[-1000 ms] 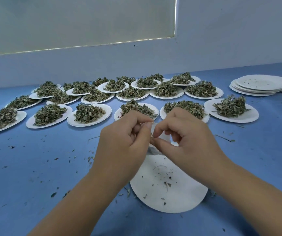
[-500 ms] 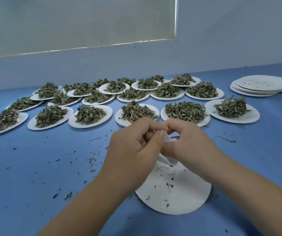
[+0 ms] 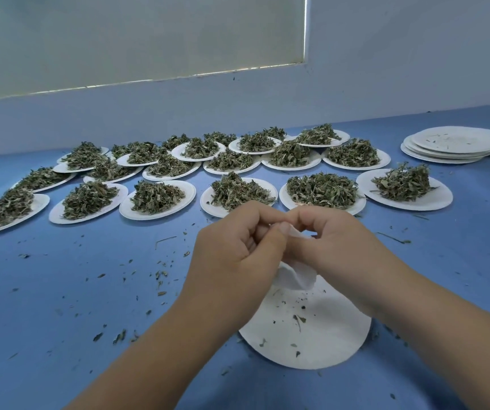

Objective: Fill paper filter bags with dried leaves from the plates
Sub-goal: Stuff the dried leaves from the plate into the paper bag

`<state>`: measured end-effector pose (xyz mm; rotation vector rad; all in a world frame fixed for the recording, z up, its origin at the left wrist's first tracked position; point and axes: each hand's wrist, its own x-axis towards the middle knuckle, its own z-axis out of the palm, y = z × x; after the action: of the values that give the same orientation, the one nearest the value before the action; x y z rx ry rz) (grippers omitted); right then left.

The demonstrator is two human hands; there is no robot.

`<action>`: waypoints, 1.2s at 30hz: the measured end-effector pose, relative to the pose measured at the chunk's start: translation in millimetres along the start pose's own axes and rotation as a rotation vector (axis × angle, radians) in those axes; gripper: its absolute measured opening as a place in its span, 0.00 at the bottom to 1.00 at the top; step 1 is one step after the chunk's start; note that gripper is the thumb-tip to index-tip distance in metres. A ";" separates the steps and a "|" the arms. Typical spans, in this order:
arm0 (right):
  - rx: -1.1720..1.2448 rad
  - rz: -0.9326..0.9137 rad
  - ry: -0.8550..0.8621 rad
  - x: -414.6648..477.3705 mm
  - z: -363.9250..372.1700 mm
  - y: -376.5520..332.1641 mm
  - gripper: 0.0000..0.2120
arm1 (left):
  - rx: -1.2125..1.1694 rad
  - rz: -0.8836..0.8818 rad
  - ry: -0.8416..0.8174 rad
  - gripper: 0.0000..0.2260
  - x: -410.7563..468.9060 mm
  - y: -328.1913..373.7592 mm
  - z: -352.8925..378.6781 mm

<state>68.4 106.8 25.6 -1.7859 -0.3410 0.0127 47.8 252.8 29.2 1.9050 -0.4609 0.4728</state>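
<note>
A pale wall (image 3: 415,54) with a covered window (image 3: 119,39) backs the blue table (image 3: 60,291). Far across it sit plates (image 3: 125,208) heaped with dried leaves (image 3: 322,190); an emptied stack (image 3: 450,146) lies far right. Near, over a crumb-strewn plate (image 3: 326,344), the left hand (image 3: 235,255) and right hand (image 3: 341,241) meet, fingers curled, both pinching a white filter bag (image 3: 295,275).

About twenty leaf-heaped plates (image 3: 437,201), one near-bare plate (image 3: 335,347), one empty-plate stack (image 3: 445,150), one filter bag (image 3: 295,276)
</note>
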 end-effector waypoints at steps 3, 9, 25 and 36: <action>-0.154 0.032 0.062 4.8 6.0 3.1 0.05 | -0.030 0.008 -0.033 0.05 -3.4 1.1 7.8; -0.370 -0.042 0.078 9.7 14.2 1.9 0.08 | 0.045 0.071 -0.066 0.05 -5.2 -1.1 9.2; -0.101 -0.055 -0.075 0.5 4.0 -0.7 0.14 | -0.029 0.006 -0.048 0.06 0.6 -4.1 -2.8; -0.429 -0.024 0.069 5.4 14.3 5.4 0.07 | 0.022 0.072 -0.083 0.06 -2.3 -2.9 3.5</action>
<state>72.0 120.6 17.8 -2.1995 -0.3323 -0.1493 47.7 250.8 24.5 1.9395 -0.5817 0.4486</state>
